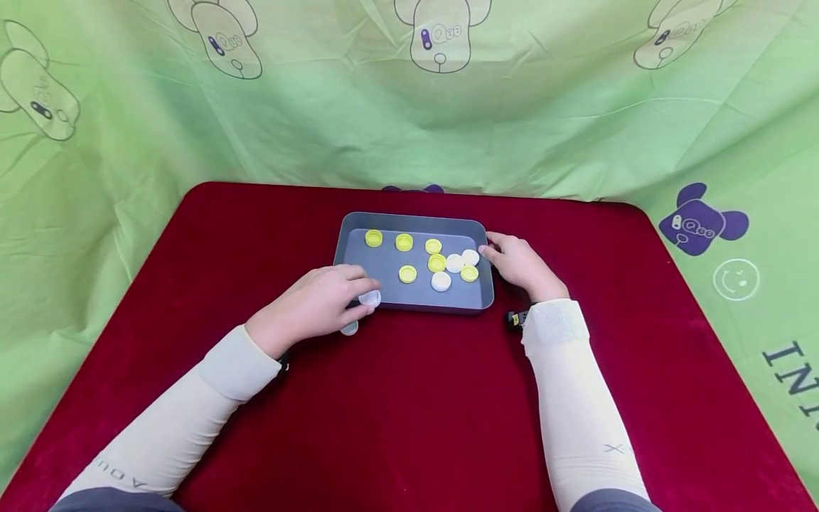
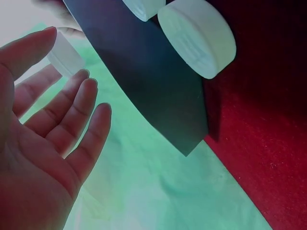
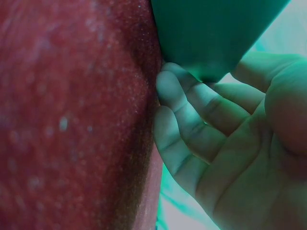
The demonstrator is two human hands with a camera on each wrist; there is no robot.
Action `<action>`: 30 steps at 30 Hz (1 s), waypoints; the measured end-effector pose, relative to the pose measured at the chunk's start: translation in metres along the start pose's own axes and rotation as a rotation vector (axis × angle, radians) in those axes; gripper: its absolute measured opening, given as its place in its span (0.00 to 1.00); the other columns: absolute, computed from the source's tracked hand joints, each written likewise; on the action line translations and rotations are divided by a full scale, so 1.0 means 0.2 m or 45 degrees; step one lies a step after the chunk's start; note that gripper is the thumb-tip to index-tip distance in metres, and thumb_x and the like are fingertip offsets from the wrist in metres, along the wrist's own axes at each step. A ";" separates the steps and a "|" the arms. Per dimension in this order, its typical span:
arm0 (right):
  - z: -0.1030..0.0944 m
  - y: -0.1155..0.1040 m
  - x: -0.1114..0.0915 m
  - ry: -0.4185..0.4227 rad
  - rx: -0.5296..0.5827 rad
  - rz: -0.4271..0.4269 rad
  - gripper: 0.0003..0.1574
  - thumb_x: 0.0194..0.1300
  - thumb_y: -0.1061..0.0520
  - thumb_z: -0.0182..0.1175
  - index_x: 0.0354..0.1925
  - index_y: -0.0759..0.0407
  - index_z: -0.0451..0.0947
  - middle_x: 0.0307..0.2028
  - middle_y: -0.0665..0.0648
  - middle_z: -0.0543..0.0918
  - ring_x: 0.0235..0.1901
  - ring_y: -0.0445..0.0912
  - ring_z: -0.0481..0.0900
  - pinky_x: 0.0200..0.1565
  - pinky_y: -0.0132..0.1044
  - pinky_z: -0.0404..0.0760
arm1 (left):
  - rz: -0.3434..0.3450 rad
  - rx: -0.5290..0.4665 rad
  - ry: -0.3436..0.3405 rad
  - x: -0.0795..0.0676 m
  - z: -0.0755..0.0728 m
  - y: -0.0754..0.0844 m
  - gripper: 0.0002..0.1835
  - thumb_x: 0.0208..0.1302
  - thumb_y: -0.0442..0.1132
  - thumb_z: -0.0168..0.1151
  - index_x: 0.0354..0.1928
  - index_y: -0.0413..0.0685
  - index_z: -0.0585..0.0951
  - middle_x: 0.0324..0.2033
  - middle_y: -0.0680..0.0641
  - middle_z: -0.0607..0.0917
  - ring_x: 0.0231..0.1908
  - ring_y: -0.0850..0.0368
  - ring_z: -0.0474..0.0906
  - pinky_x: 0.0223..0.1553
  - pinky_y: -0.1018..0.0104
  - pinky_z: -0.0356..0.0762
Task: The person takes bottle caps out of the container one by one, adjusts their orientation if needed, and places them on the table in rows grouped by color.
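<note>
A dark grey rectangular tray [image 1: 384, 259] lies on the table, with several yellow bottle caps [image 1: 407, 274] and 3 white bottle caps [image 1: 441, 281] in it. My left hand [image 1: 323, 299] pinches another white bottle cap [image 2: 66, 53] between thumb and fingers, above the tray's front left part. Beside the tray's left front, more white caps [image 2: 196, 38] rest on the red cloth, partly hidden by that hand in the head view. At the tray's right end, my right hand [image 1: 520, 267] grips the wall, its thumb at the rim and its fingers [image 3: 169, 88] against the outside.
Red cloth [image 1: 409, 405] covers the table, which has rounded far corners. A green printed curtain [image 1: 358, 128] hangs behind the table and along both sides. A small black device [image 1: 514, 320] sits at the right wrist.
</note>
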State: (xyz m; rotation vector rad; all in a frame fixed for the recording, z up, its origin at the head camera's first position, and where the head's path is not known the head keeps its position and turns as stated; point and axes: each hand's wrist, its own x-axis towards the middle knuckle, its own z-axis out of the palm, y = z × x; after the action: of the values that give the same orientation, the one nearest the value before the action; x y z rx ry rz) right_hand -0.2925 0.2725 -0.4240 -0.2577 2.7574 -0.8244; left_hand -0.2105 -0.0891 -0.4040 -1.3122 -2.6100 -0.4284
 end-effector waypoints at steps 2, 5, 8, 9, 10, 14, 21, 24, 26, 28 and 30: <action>0.00 0.00 0.00 -0.003 0.000 0.001 0.34 0.75 0.50 0.49 0.71 0.67 0.59 0.66 0.66 0.67 0.66 0.58 0.63 0.65 0.55 0.60 | 0.005 -0.002 0.005 0.00 0.00 0.00 0.15 0.62 0.42 0.67 0.49 0.46 0.85 0.39 0.51 0.81 0.36 0.58 0.76 0.39 0.63 0.76; 0.00 0.00 0.00 -0.008 0.002 0.005 0.35 0.75 0.50 0.49 0.71 0.67 0.59 0.66 0.66 0.67 0.66 0.58 0.63 0.65 0.55 0.60 | 0.010 -0.010 0.003 0.00 -0.01 0.01 0.15 0.61 0.42 0.67 0.48 0.46 0.85 0.38 0.51 0.81 0.36 0.59 0.76 0.38 0.63 0.76; 0.00 0.00 0.00 -0.017 0.009 0.013 0.35 0.75 0.49 0.49 0.72 0.66 0.58 0.67 0.66 0.66 0.66 0.58 0.63 0.65 0.54 0.60 | 0.013 -0.013 -0.004 -0.01 -0.01 0.02 0.14 0.61 0.42 0.67 0.48 0.46 0.85 0.38 0.52 0.81 0.36 0.59 0.76 0.38 0.63 0.76; 0.00 0.00 0.00 -0.018 0.013 0.015 0.35 0.75 0.50 0.49 0.72 0.66 0.58 0.67 0.66 0.66 0.66 0.58 0.63 0.65 0.55 0.60 | 0.015 -0.012 -0.007 -0.01 -0.01 0.02 0.14 0.61 0.42 0.67 0.48 0.46 0.85 0.38 0.52 0.81 0.36 0.59 0.76 0.39 0.63 0.76; 0.00 0.00 0.00 -0.020 0.015 0.017 0.35 0.75 0.50 0.49 0.72 0.66 0.58 0.67 0.66 0.66 0.66 0.58 0.63 0.65 0.55 0.60 | 0.016 -0.011 -0.010 -0.01 -0.02 0.02 0.14 0.61 0.42 0.67 0.48 0.46 0.85 0.38 0.52 0.81 0.36 0.59 0.76 0.39 0.63 0.76; -0.01 0.00 0.00 -0.020 0.017 0.023 0.35 0.75 0.50 0.49 0.72 0.66 0.58 0.67 0.65 0.66 0.66 0.57 0.63 0.65 0.55 0.60 | 0.014 -0.016 -0.025 -0.02 -0.02 0.03 0.14 0.61 0.42 0.67 0.48 0.46 0.85 0.38 0.52 0.81 0.37 0.59 0.76 0.39 0.62 0.76; -0.01 0.00 0.00 -0.031 0.012 0.024 0.35 0.75 0.50 0.49 0.72 0.66 0.58 0.67 0.66 0.66 0.66 0.58 0.63 0.65 0.55 0.60 | 0.013 -0.034 -0.028 -0.03 -0.02 0.04 0.15 0.60 0.42 0.68 0.48 0.46 0.85 0.38 0.52 0.81 0.37 0.59 0.76 0.39 0.63 0.77; -0.01 0.00 0.00 -0.028 0.016 0.026 0.35 0.75 0.50 0.49 0.72 0.66 0.58 0.67 0.66 0.66 0.66 0.58 0.63 0.65 0.55 0.60 | 0.005 -0.035 -0.027 -0.03 -0.02 0.04 0.15 0.60 0.42 0.68 0.48 0.47 0.85 0.38 0.52 0.81 0.37 0.59 0.76 0.39 0.63 0.77; -0.02 0.00 0.00 -0.027 0.015 0.026 0.35 0.75 0.50 0.49 0.72 0.66 0.58 0.66 0.66 0.66 0.66 0.58 0.63 0.65 0.55 0.60 | 0.002 -0.035 -0.029 -0.03 -0.02 0.04 0.15 0.60 0.43 0.68 0.48 0.47 0.85 0.38 0.52 0.81 0.37 0.60 0.76 0.39 0.63 0.77; -0.02 0.00 0.00 -0.024 0.015 0.026 0.35 0.75 0.50 0.49 0.72 0.66 0.58 0.66 0.66 0.67 0.66 0.58 0.63 0.65 0.55 0.60 | 0.000 -0.034 -0.027 -0.04 -0.02 0.04 0.15 0.60 0.43 0.69 0.48 0.48 0.85 0.39 0.52 0.81 0.37 0.60 0.76 0.39 0.63 0.77; -0.02 0.00 0.00 -0.025 0.015 0.026 0.35 0.75 0.50 0.49 0.72 0.66 0.58 0.66 0.66 0.67 0.66 0.58 0.63 0.65 0.55 0.60 | 0.000 -0.035 -0.026 -0.04 -0.01 0.05 0.15 0.60 0.43 0.69 0.48 0.48 0.85 0.39 0.52 0.81 0.37 0.60 0.76 0.39 0.63 0.77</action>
State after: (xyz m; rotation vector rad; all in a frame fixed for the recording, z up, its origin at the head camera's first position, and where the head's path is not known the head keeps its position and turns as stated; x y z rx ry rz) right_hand -0.2936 0.2739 -0.4209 -0.2340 2.7313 -0.8281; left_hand -0.1987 -0.0903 -0.4020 -1.3316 -2.6300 -0.4552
